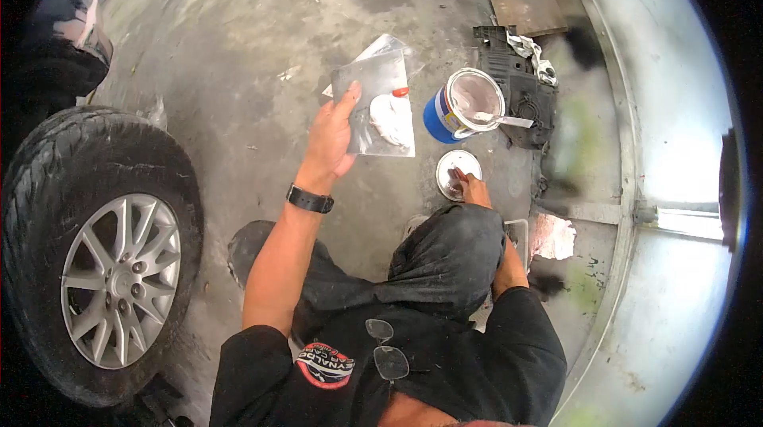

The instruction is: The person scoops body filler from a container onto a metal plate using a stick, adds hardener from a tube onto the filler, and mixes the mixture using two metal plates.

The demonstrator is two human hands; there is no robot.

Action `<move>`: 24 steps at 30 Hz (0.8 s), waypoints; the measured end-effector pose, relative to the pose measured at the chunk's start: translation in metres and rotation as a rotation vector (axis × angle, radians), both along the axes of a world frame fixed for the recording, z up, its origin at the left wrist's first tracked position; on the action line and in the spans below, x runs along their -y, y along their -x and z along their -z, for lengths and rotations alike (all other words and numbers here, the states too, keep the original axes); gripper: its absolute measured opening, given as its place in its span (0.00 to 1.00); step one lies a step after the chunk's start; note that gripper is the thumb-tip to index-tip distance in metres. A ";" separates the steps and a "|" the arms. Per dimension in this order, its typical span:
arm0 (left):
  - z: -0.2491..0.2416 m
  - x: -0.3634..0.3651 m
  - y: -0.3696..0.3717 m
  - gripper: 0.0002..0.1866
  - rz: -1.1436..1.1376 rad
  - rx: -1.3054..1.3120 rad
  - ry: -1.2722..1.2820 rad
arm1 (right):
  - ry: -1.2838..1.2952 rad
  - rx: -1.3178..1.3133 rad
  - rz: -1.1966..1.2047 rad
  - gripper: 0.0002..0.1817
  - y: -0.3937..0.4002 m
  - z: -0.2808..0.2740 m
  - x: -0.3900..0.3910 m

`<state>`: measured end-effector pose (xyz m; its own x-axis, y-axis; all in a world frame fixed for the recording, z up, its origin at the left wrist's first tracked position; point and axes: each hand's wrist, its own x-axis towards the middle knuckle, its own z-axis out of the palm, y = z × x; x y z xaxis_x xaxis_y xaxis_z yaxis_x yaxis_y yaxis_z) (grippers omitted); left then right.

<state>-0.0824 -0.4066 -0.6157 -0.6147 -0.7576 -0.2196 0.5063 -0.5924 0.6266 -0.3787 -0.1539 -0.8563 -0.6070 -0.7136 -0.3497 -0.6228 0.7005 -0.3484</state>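
Observation:
My left hand (330, 133) grips a flat, pale mixing sheet (359, 121) by its left edge, thumb on top. On the sheet lie a mound of white filler paste (389, 120) and a small red dab (400, 93) at its upper right. My right hand (477, 191) is down at a round can lid (447, 164) on the floor, its fingers pinched on a small dark-red item (459, 176) whose kind I cannot make out. Just beyond the lid stands an open blue can (439, 118) of greyish paste, with a putty knife (509, 120) lying across its rim.
A wheel with a tire (99, 141) stands at the left. Black plastic parts (520, 81) and a white rag (534, 57) lie behind the can. A pale panel (675, 109) runs along the right. Another person's dark clothing (48, 61) shows at upper left.

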 end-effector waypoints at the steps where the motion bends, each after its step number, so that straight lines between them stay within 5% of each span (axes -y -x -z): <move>1: -0.001 -0.001 0.000 0.18 -0.006 -0.003 0.010 | -0.021 -0.011 -0.006 0.15 0.003 0.004 -0.001; 5: 0.000 0.000 -0.001 0.20 0.006 0.041 0.042 | -0.034 -0.037 -0.102 0.17 0.001 -0.009 0.001; 9: 0.002 -0.002 0.000 0.21 0.070 -0.017 0.001 | 0.085 0.213 -0.221 0.26 -0.016 -0.100 0.049; 12: 0.001 -0.019 0.014 0.23 0.229 -0.040 -0.015 | 0.575 1.300 -0.177 0.43 -0.041 -0.199 0.107; 13: -0.002 -0.024 0.017 0.23 0.254 -0.031 -0.006 | 0.683 1.333 -0.081 0.44 -0.054 -0.228 0.111; 14: 0.019 -0.015 0.015 0.22 0.471 0.105 0.328 | 0.739 1.231 0.085 0.39 -0.065 -0.244 0.121; 15: 0.041 -0.019 0.016 0.22 0.156 0.310 1.176 | 0.788 1.121 0.248 0.34 -0.076 -0.262 0.128; 16: 0.073 -0.018 0.027 0.23 -0.220 0.275 1.590 | 0.769 0.989 0.228 0.32 -0.078 -0.259 0.129; 17: 0.039 -0.024 0.017 0.23 0.083 0.157 1.038 | 0.843 0.963 0.054 0.32 -0.076 -0.255 0.130; 18: 0.004 -0.036 0.016 0.23 0.277 -0.026 0.451 | 0.897 0.979 0.122 0.32 -0.049 -0.235 0.134; 20: -0.002 -0.026 0.006 0.26 0.247 0.069 0.461 | 0.958 1.044 0.387 0.33 -0.076 -0.274 0.163; 22: 0.015 -0.018 0.004 0.25 -0.017 0.140 0.485 | 0.883 1.322 0.331 0.29 -0.059 -0.274 0.176; 24: -0.009 -0.013 -0.003 0.25 0.031 -0.175 0.222 | 0.934 0.147 -0.306 0.43 -0.033 -0.246 0.165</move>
<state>-0.0791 -0.3937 -0.6067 -0.6524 -0.7553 0.0618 0.6022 -0.4672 0.6474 -0.3461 -0.3188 -0.6106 -0.3460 -0.8599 0.3753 -0.6374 -0.0782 -0.7666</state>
